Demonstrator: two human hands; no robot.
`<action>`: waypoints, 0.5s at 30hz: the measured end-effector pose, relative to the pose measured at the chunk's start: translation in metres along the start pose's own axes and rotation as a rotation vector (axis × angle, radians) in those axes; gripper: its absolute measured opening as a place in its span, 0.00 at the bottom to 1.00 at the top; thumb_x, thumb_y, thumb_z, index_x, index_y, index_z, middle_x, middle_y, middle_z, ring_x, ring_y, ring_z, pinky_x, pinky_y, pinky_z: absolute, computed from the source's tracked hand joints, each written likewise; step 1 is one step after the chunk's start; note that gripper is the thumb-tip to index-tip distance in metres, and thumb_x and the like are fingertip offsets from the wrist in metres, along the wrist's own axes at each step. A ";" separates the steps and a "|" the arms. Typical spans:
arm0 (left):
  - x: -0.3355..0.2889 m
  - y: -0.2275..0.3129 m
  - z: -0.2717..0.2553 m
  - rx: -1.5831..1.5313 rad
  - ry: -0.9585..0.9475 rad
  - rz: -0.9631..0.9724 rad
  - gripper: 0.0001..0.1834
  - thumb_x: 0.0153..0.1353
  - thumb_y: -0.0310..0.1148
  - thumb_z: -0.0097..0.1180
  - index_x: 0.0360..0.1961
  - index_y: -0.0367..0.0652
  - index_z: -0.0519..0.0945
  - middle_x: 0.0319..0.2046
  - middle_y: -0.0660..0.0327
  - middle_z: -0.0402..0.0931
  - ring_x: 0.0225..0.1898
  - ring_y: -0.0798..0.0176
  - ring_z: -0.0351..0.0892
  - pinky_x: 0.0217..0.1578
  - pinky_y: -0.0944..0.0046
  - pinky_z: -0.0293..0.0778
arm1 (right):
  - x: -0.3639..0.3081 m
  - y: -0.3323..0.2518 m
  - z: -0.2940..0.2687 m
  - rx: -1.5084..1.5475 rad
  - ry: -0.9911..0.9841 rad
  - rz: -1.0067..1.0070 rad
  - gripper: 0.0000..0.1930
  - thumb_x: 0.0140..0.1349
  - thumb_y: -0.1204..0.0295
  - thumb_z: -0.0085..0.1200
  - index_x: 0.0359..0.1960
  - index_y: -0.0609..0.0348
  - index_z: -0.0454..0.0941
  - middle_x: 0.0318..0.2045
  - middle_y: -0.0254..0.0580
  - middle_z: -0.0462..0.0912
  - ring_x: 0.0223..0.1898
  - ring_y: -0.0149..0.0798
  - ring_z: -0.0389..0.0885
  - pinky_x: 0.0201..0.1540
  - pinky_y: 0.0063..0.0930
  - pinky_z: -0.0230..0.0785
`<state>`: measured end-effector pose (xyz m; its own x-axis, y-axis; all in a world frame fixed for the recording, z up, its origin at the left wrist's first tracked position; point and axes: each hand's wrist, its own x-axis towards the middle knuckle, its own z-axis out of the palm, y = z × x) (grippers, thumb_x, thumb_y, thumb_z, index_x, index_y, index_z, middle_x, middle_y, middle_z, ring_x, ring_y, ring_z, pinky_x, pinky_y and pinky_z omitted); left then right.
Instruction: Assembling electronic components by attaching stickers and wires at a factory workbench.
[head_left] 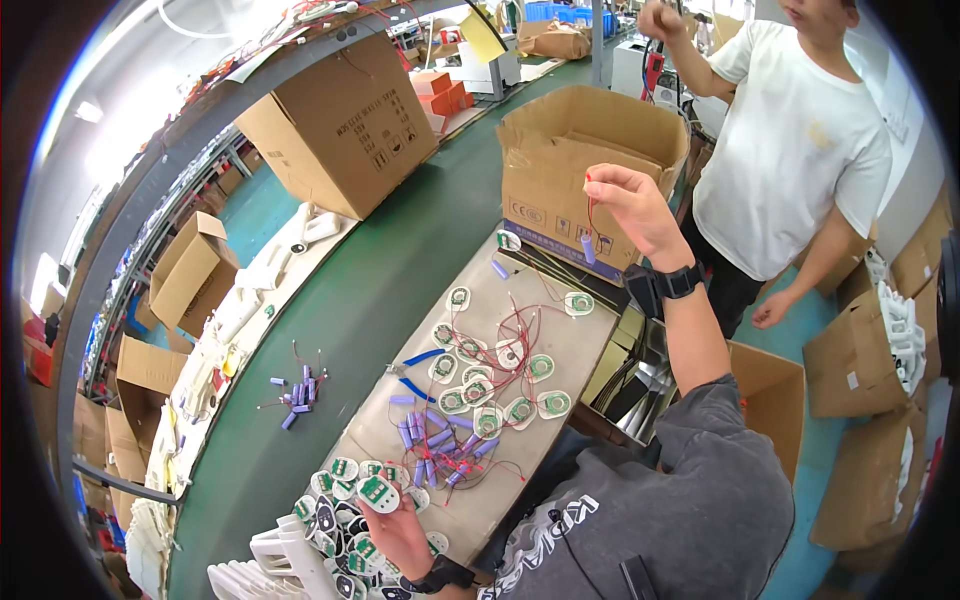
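Note:
My right hand is raised over the far end of the bench, thumb and fingers pinching thin red wires. A purple cylindrical battery dangles from those wires. Low in the view, my left hand grips a white oval cover with a green circuit board facing up. Just beyond that hand lies a heap of purple batteries with red leads. Under and beside it are piled more board covers. Several white discs with green rings sit mid-bench among tangled red wires. Blue-handled pliers lie beside them.
A green conveyor belt runs along the left, carrying a small battery cluster. White plastic housings stand at the near left. An open carton stands beyond the bench. To the right stands another person in a white shirt.

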<state>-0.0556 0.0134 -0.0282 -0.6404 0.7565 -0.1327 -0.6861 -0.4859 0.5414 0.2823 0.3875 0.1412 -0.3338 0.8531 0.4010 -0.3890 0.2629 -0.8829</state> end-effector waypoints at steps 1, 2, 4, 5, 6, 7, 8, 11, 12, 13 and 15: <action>-0.001 0.000 0.000 -0.001 0.006 0.006 0.20 0.73 0.41 0.43 0.60 0.43 0.68 0.57 0.49 0.72 0.48 0.56 0.77 0.40 0.63 0.72 | 0.001 -0.001 0.002 0.000 0.001 -0.006 0.06 0.58 0.78 0.60 0.38 0.63 0.82 0.36 0.34 0.82 0.40 0.27 0.78 0.46 0.23 0.69; 0.000 -0.001 0.003 0.002 0.013 0.005 0.20 0.73 0.41 0.43 0.60 0.43 0.68 0.57 0.49 0.72 0.48 0.56 0.77 0.40 0.63 0.72 | 0.002 0.002 0.001 0.002 0.001 0.001 0.06 0.58 0.78 0.60 0.38 0.63 0.82 0.36 0.34 0.82 0.40 0.27 0.78 0.46 0.23 0.69; 0.001 -0.003 0.009 -0.005 0.033 0.001 0.20 0.73 0.41 0.43 0.60 0.43 0.68 0.57 0.48 0.72 0.47 0.56 0.77 0.40 0.63 0.71 | 0.004 0.006 -0.002 0.024 -0.009 0.019 0.06 0.58 0.78 0.61 0.38 0.62 0.82 0.36 0.34 0.83 0.40 0.27 0.78 0.46 0.23 0.69; 0.002 -0.005 0.011 -0.015 0.025 -0.008 0.21 0.73 0.41 0.44 0.60 0.42 0.68 0.57 0.48 0.72 0.46 0.57 0.77 0.40 0.63 0.71 | 0.004 0.008 -0.003 0.025 -0.008 0.021 0.06 0.58 0.78 0.61 0.38 0.62 0.82 0.36 0.34 0.83 0.40 0.27 0.78 0.46 0.23 0.69; 0.002 -0.005 0.010 -0.014 0.025 -0.007 0.21 0.73 0.41 0.44 0.60 0.42 0.68 0.57 0.48 0.72 0.46 0.57 0.77 0.40 0.63 0.71 | 0.005 0.009 -0.003 0.030 -0.002 0.026 0.06 0.58 0.78 0.61 0.38 0.62 0.82 0.36 0.34 0.83 0.40 0.27 0.78 0.46 0.23 0.69; 0.004 -0.006 0.009 -0.012 0.030 -0.010 0.21 0.73 0.41 0.44 0.60 0.42 0.67 0.58 0.48 0.71 0.46 0.57 0.77 0.40 0.63 0.71 | 0.006 0.009 -0.003 0.035 0.003 0.030 0.07 0.58 0.78 0.61 0.38 0.62 0.82 0.37 0.34 0.83 0.40 0.27 0.78 0.45 0.23 0.69; 0.004 -0.006 0.008 -0.008 0.037 -0.014 0.21 0.73 0.42 0.43 0.60 0.42 0.67 0.58 0.48 0.71 0.46 0.57 0.77 0.40 0.63 0.71 | 0.006 0.010 -0.003 0.035 0.003 0.030 0.07 0.58 0.78 0.61 0.38 0.62 0.82 0.37 0.34 0.83 0.40 0.27 0.78 0.45 0.23 0.69; 0.003 -0.005 0.008 -0.005 0.021 -0.015 0.21 0.73 0.42 0.43 0.60 0.42 0.68 0.58 0.48 0.71 0.47 0.57 0.77 0.40 0.63 0.71 | 0.006 0.009 -0.001 0.030 -0.006 0.027 0.07 0.58 0.78 0.61 0.38 0.62 0.82 0.37 0.35 0.83 0.40 0.27 0.78 0.46 0.23 0.69; 0.003 -0.005 0.007 -0.009 0.020 -0.011 0.21 0.73 0.42 0.43 0.60 0.42 0.68 0.58 0.48 0.71 0.47 0.57 0.77 0.40 0.63 0.71 | 0.006 0.010 0.000 0.030 -0.006 0.026 0.07 0.58 0.78 0.61 0.38 0.63 0.82 0.36 0.35 0.83 0.39 0.27 0.78 0.45 0.23 0.70; 0.002 -0.005 0.007 -0.007 0.021 -0.016 0.21 0.73 0.42 0.43 0.60 0.42 0.68 0.58 0.48 0.71 0.47 0.57 0.77 0.40 0.63 0.71 | 0.006 0.010 0.001 0.030 -0.007 0.024 0.07 0.58 0.78 0.61 0.38 0.63 0.82 0.36 0.35 0.83 0.39 0.27 0.78 0.45 0.23 0.70; 0.001 -0.003 0.004 -0.010 0.026 -0.010 0.21 0.73 0.42 0.43 0.60 0.42 0.68 0.58 0.48 0.71 0.46 0.57 0.77 0.40 0.63 0.71 | 0.007 0.009 0.006 0.033 -0.017 0.030 0.07 0.58 0.78 0.61 0.38 0.63 0.82 0.36 0.35 0.82 0.39 0.27 0.78 0.44 0.23 0.70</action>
<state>-0.0527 0.0178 -0.0265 -0.6421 0.7499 -0.1595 -0.6959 -0.4828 0.5317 0.2713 0.3925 0.1375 -0.3607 0.8524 0.3787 -0.4062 0.2219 -0.8864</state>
